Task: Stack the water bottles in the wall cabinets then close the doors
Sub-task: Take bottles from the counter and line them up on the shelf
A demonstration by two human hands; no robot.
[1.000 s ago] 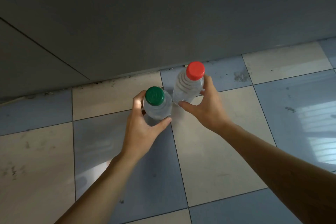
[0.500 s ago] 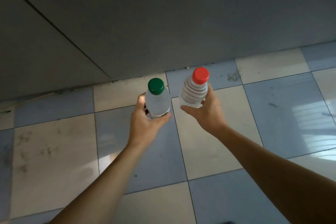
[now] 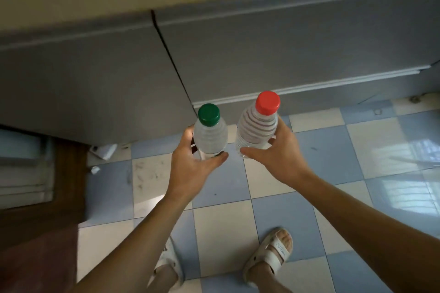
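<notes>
Hands hold a bottle each above the tiled floor (image 3: 273, 209): left hand (image 3: 192, 169) curls round the green-capped bottle (image 3: 209, 133), right hand (image 3: 276, 152) round the red-capped bottle (image 3: 258, 126), both upright, near grey cabinet doors (image 3: 262, 54).

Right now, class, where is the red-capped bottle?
In the head view, the red-capped bottle is held upright in the right hand, just right of the green-capped bottle, above the checkered floor.
</notes>
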